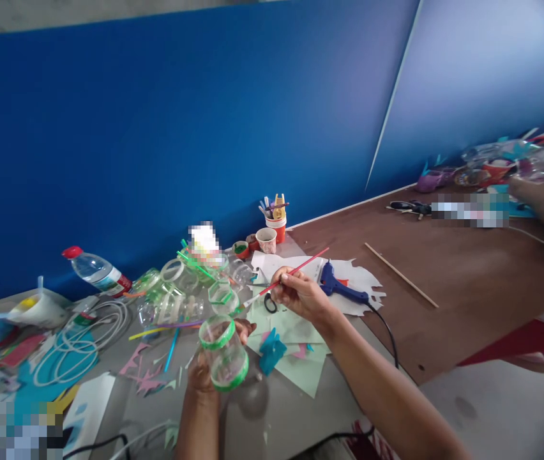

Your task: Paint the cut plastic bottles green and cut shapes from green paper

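- A smooth blue partition (157, 128) runs behind a work surface, grey (255, 425) in front of the person and brown (348, 217) further right.
- The left hand (201, 370) curls partly closed around a clear plastic container with green-painted bands at both ends (221, 359), holding it tilted above the grey surface.
- The right hand (301, 294) pinches a thin red-handled paintbrush (308, 262) between thumb and fingers; its bristles point toward the container, near its upper rim. Whether they touch it is unclear.
- A crumpled turquoise piece (272, 351) lies just right of the container.
- Beyond the right wrist, a blue glue gun (336, 281) rests on irregular white paper (358, 263).
- A slender wooden stick (401, 275) lies on the brown surface.
- At far right, a co-worker's hand (543, 193) grasps a clear plastic object (540, 165).
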`<action>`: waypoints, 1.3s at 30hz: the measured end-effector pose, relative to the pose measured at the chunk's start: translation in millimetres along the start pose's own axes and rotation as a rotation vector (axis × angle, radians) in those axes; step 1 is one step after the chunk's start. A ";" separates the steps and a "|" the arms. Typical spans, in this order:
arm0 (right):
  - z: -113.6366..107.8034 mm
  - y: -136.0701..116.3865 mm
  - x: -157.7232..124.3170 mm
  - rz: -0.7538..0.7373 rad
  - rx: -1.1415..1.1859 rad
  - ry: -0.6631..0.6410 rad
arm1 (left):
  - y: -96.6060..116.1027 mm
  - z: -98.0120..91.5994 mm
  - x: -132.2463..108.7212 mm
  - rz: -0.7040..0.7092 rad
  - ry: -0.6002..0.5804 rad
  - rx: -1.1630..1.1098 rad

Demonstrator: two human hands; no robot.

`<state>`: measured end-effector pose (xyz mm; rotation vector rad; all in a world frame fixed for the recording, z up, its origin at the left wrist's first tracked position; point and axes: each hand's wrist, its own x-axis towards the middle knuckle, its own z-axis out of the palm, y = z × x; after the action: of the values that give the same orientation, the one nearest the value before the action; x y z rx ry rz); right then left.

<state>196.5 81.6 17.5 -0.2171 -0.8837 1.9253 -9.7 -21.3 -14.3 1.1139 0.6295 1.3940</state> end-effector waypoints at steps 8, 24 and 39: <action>2.3 -4.6 -4.7 -0.031 -0.013 -0.109 | -6.6 -8.2 -4.2 -0.118 0.198 -0.025; -2.4 -24.2 -4.7 -0.113 -0.177 0.079 | 13.6 12.3 6.0 -0.193 0.204 0.113; 8.9 -10.6 -9.1 -0.106 -0.262 0.104 | 3.0 18.7 13.7 0.306 0.699 1.467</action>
<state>204.3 72.5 28.9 -0.4137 -1.0547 1.6825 7.4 -13.1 -0.7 1.8424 2.2860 1.5143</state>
